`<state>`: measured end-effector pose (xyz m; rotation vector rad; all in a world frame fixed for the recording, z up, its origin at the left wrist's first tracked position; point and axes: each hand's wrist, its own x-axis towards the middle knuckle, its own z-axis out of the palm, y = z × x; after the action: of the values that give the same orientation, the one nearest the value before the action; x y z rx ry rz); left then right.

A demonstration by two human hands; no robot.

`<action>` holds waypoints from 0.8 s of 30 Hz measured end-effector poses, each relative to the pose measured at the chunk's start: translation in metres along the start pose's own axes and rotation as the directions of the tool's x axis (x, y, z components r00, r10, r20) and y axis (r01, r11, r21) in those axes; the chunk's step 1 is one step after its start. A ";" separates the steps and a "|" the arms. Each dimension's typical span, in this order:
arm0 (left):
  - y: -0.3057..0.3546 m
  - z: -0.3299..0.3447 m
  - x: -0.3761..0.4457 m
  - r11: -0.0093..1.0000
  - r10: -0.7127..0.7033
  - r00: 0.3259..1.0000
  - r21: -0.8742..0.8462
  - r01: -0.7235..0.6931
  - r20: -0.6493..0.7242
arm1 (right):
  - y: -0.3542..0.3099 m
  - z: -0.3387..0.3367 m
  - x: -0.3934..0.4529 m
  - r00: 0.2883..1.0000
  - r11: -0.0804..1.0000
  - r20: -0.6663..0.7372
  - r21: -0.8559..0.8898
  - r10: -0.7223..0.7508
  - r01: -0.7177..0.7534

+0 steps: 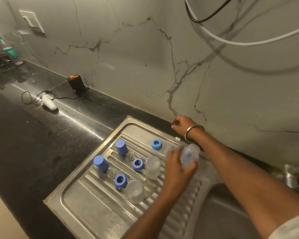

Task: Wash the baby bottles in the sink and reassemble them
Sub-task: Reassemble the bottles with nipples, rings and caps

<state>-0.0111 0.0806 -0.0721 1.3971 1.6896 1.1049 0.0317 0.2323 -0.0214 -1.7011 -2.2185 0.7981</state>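
My left hand grips a clear baby bottle above the right side of the steel drainboard. My right hand, with a metal bangle on the wrist, has its fingers curled over the back ledge by the wall; something pale shows at the fingertips, too small to identify. On the drainboard stand two blue caps, three blue collar rings, and two more clear bottles. Clear teats lie between them.
The sink basin lies lower right, with a tap at its back. On the black counter are a black box with an orange top, a white corded device and a water bottle. Cables hang overhead.
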 end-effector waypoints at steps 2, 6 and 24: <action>0.022 -0.050 0.022 0.998 -0.051 0.996 -0.039 0.048 -0.075 | 0.002 -0.005 0.001 0.999 0.998 -0.018 0.054 0.031 -0.030; 0.032 -0.103 0.069 0.989 -0.066 0.987 0.125 0.085 -0.148 | -0.002 0.006 0.004 0.997 0.988 -0.046 0.147 0.062 -0.055; -0.049 -0.145 0.164 0.806 -0.079 0.995 0.591 0.031 0.056 | -0.011 0.080 0.010 0.952 0.940 0.280 -0.275 -0.123 0.203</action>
<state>-0.1928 0.2111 -0.0537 1.7159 2.1046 0.4805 -0.0202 0.2178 -0.0830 -1.5782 -2.7433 0.7046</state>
